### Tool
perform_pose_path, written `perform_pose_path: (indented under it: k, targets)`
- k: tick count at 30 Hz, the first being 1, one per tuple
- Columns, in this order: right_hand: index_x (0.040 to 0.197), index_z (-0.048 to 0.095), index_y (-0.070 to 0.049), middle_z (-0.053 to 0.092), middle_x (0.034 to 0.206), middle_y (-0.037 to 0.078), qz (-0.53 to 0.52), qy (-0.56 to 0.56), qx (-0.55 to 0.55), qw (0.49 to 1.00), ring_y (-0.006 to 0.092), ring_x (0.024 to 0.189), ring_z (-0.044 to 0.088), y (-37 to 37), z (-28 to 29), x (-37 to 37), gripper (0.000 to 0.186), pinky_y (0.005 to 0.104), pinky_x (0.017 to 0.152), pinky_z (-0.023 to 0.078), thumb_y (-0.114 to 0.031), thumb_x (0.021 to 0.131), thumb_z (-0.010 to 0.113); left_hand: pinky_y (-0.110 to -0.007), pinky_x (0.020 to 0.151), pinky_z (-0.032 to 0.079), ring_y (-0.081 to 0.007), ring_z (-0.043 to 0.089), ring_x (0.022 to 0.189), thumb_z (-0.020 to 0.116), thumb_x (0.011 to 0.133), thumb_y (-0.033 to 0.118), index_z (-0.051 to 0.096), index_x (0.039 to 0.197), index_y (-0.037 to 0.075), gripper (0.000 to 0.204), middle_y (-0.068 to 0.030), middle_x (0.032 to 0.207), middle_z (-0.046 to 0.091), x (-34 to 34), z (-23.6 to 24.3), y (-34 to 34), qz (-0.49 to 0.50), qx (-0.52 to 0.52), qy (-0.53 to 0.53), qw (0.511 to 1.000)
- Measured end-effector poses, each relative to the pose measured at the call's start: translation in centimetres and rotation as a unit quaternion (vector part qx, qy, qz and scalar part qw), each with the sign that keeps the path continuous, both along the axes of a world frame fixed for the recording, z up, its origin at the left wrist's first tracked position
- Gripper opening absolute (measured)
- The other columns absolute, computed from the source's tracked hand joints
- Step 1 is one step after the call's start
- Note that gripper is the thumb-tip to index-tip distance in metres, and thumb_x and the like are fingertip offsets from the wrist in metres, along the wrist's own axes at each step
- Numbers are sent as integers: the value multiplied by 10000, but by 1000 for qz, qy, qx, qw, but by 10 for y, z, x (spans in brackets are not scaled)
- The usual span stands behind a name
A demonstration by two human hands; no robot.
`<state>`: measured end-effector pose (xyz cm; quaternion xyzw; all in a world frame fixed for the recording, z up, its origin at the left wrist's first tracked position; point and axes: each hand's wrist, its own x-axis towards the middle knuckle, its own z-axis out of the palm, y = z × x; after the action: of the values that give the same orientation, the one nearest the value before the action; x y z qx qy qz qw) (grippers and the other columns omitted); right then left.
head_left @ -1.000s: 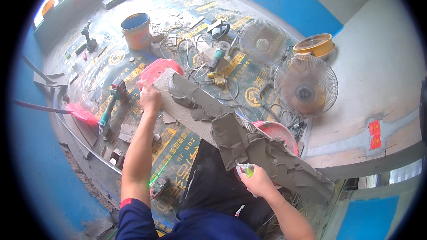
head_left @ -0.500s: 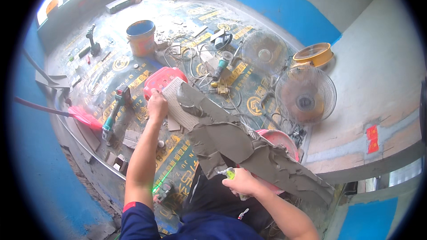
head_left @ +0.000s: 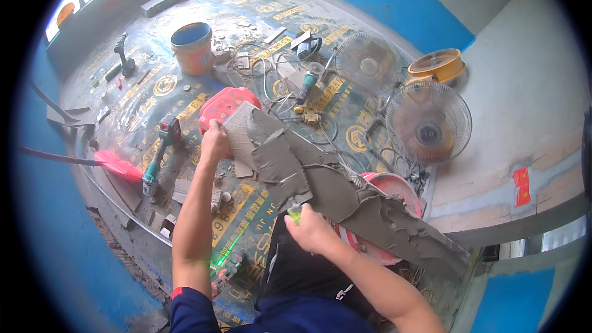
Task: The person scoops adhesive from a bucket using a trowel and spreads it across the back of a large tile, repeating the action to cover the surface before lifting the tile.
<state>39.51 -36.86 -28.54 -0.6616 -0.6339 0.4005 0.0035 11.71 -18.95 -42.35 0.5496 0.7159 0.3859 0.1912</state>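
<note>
My left hand (head_left: 214,142) grips the bare end of a long tile strip (head_left: 239,131), which slants across in front of me from upper left to lower right. Grey mortar (head_left: 333,188) covers most of its face, thick and ridged toward the right end. In my right hand (head_left: 310,231) is a trowel with a green handle (head_left: 295,214), fingers wrapped round it. The trowel's blade lies against the mortar at the strip's near edge, mostly hidden by mortar. Under the strip are a red plastic stool (head_left: 227,106) and, farther right, a red bucket or basin (head_left: 398,191).
Left on the floor lie a cordless angle grinder (head_left: 161,148) and a pink brush (head_left: 120,165). A paint bucket (head_left: 192,49), tangled cables (head_left: 262,77) and a green corded power tool (head_left: 308,83) are beyond. A fan (head_left: 428,128) stands at the right by the wall.
My right hand and trowel have moved left and up along the strip, and the mortar near its left end is now spread farther over. My left hand keeps its grip.
</note>
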Motion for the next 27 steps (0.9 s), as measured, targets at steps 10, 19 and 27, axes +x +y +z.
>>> perform_pose_path:
  k: [10, 19, 27]
  targets:
    - [973, 526, -16, 551, 585, 59, 47, 223, -185, 956, 151, 478, 535, -19, 25, 27, 423, 318, 473, 453, -430, 915, 586, -581, 692, 420, -539, 569, 823, 398, 970, 173, 385, 1060, 55, 149, -331, 839, 588, -16, -23, 11, -80, 67, 70, 992]
    - [1013, 522, -28, 539, 708, 10, -283, 197, -3, 939, 84, 540, 510, -81, 105, 234, 390, 249, 503, 424, -413, 1001, 459, -570, 747, 428, -527, 564, 905, 366, 984, 175, 396, 1133, 12, 223, -326, 956, 604, -12, -39, 8, -11, 57, 70, 996]
    - [941, 531, -35, 556, 704, 30, -416, 122, -79, 898, 114, 532, 548, -116, 108, 332, 365, 278, 463, 449, -399, 971, 523, -520, 737, 447, -499, 564, 917, 374, 988, 137, 418, 1073, 15, 155, -314, 950, 586, -9, -41, 13, -20, 50, 75, 996]
